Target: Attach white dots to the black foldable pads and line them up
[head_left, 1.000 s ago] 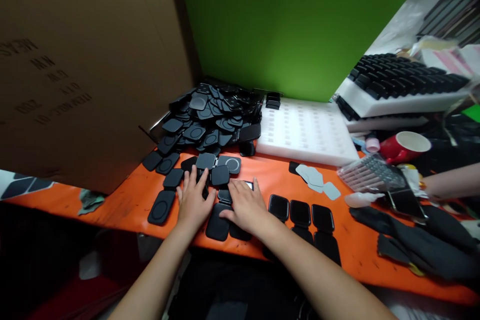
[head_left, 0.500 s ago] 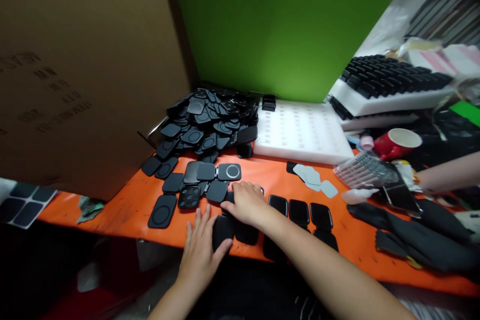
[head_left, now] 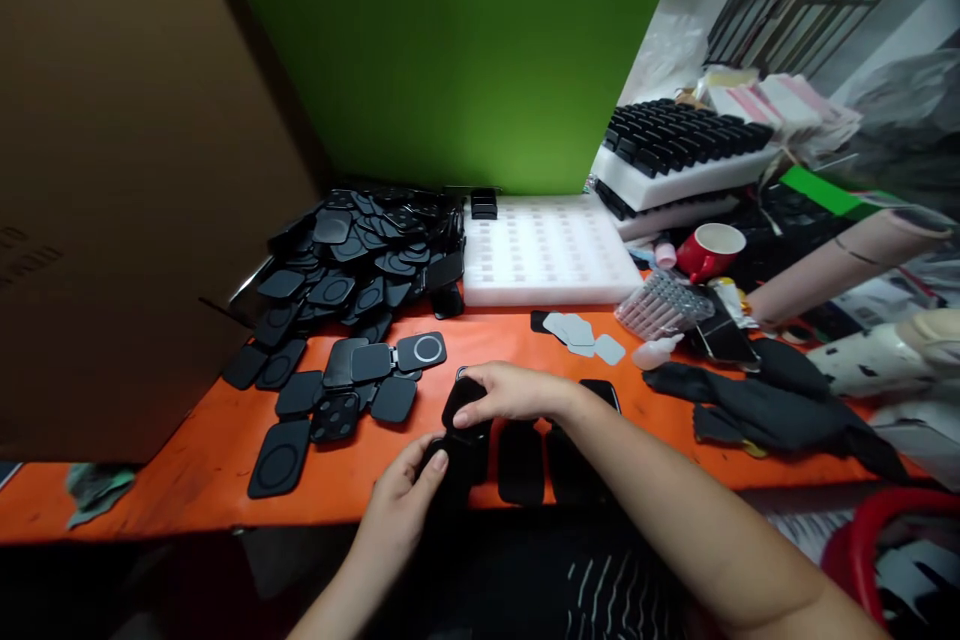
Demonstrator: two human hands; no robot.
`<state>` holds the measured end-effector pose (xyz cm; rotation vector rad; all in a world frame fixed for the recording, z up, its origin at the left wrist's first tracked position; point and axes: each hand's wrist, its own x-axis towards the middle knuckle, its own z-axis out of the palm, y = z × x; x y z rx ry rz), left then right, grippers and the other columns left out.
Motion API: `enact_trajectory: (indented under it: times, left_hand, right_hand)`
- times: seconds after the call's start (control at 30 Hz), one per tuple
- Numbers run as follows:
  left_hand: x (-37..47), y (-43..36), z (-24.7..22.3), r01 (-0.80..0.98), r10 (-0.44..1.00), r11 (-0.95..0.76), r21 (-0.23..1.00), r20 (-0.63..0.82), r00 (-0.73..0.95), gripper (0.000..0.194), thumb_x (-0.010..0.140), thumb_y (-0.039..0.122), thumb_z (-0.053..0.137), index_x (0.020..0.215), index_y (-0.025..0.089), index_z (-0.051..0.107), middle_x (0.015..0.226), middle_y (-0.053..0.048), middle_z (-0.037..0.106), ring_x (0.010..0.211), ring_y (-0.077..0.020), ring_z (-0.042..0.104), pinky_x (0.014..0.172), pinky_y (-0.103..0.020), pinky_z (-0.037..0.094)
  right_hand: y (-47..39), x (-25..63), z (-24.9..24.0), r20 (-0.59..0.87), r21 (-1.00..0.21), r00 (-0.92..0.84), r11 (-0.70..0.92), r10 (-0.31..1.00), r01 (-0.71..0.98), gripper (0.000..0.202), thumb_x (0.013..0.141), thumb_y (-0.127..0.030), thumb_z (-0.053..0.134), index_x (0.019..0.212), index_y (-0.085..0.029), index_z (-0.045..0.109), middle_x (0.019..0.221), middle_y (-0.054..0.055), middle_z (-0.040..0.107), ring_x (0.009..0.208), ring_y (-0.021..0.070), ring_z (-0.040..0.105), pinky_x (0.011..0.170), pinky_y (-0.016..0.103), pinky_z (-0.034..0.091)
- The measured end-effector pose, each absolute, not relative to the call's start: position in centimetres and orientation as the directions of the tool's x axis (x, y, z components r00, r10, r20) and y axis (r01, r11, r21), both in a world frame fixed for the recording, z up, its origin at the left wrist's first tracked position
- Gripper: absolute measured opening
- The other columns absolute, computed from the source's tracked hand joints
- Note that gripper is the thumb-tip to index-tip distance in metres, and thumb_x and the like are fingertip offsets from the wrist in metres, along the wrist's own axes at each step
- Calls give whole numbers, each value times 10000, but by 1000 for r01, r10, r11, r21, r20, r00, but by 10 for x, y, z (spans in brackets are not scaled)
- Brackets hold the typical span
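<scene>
relative to the frame half a second earlier, both hands have left their spread, palm-down position over the pads and are now narrowed in a grip. the left hand [head_left: 409, 490] pinches the lower part of a black hinged pad [head_left: 459, 402] between thumb and fingers; the right hand [head_left: 510, 393] holds its upper panel, thumb on the near face. the pad is located at the front edge of the orange table [head_left: 187, 470]; its lower end merges with dark clothing and cannot be traced. the view has turned to the right: less of the carton [head_left: 112, 170] shows, and a red tub [head_left: 859, 560] has entered at lower right. the loose pads [head_left: 371, 362] left of the hands keep the same arrangement. the right forearm obstructs part of the row of pads [head_left: 520, 465] beneath it. behind, a pile of pads [head_left: 352, 265] touches the white foam tray [head_left: 547, 294]; the carton stands at the left, the green board [head_left: 450, 50] at the rear. right of center lie pale cards [head_left: 576, 332], a small white bottle [head_left: 654, 352], dark cloth [head_left: 705, 390] and a red mug [head_left: 705, 260].
</scene>
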<state>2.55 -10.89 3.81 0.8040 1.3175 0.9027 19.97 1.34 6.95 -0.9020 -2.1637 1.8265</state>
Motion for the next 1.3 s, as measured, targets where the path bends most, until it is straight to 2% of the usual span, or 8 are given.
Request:
enact_trajectory:
  times: [0.17, 0.3, 0.47, 0.6, 0.73, 0.83, 1.1, 1.3]
  left_hand:
    - [42, -91, 40, -270, 865, 472, 839, -500, -42, 519, 644, 406, 699, 1058, 126, 560, 1012, -107, 650, 1002, -276, 575, 817, -352, 483]
    - [48, -81, 53, -333, 880, 416, 846, -467, -86, 557, 766, 549, 490, 1155, 152, 521, 1121, -109, 606, 1030, -257, 564, 856, -367, 472]
    - [37, -82, 74, -363, 869, 424, 830, -485, -93, 586, 661, 348, 693, 1192, 189, 501, 1192, -98, 567, 1077, -244, 538, 857, -293, 476]
    - [34, -82, 69, -318, 877, 423, 849, -472, -93, 670, 661, 378, 686, 1253, 211, 418, 1177, -100, 574, 1023, -263, 570, 822, -328, 500]
    - [48, -72, 48, -93, 956, 240, 966, -252, -149, 616, 758, 423, 574, 1291, 199, 360, 1285, -109, 479, 1135, -254, 488, 942, -364, 418]
    - [49, -65, 34, 145, 994, 93, 985, -83, -76, 604, 822, 392, 488, 1349, 214, 253, 1347, -113, 402, 1207, -229, 416, 985, -375, 372]
    - [25, -94, 5, 867, 991, -77, 493, -54, 119, 632, 812, 468, 434, 1353, 178, 289, 1383, -110, 359, 1286, -286, 277, 1027, -494, 274]
    - [31, -100, -11, 926, 981, -113, 360, -105, 160, 704, 804, 513, 416, 1363, 116, 255, 1443, -121, 200, 1335, -284, 90, 1052, -542, 153]
  right_hand:
    - [-2, 194, 75, -143, -782, -649, 317, 747, 537, 190, 803, -336, 532, 887, -174, 586, 838, 27, 646, 740, 164, 595, 622, 244, 439]
    - [-42, 171, 72, 130, -594, -532, 495, 837, 633, 285, 893, -234, 342, 1047, -152, 567, 1079, 113, 608, 1023, 230, 537, 874, 363, 399]
    - [-74, 168, 68, 226, -771, -493, 464, 840, 437, 635, 851, -408, 438, 1370, -101, 237, 1434, 122, 244, 1322, 223, 190, 1076, 383, 200]
    - [-82, 174, 55, -11, -938, -273, 84, 962, 336, 481, 829, -401, 474, 1250, -173, 422, 1217, 112, 520, 1103, 223, 493, 901, 362, 424]
    - [-73, 177, 37, -309, -951, -335, -284, 890, 121, 274, 819, -417, 469, 891, -165, 548, 646, -1, 576, 512, 121, 553, 472, 238, 459]
    - [-35, 189, 35, -320, -947, -201, -320, 926, 32, 282, 810, -429, 483, 812, -149, 511, 545, -32, 517, 423, 90, 495, 412, 202, 421]
    - [67, 219, 43, -255, -951, -130, -224, 958, 213, 450, 912, -468, 198, 955, -131, 492, 860, 118, 627, 697, 124, 613, 634, 250, 493]
    - [14, 187, 29, -256, -787, -264, -42, 930, 616, 377, 710, -407, 609, 968, -134, 576, 1154, 160, 517, 1150, 303, 417, 948, 448, 307]
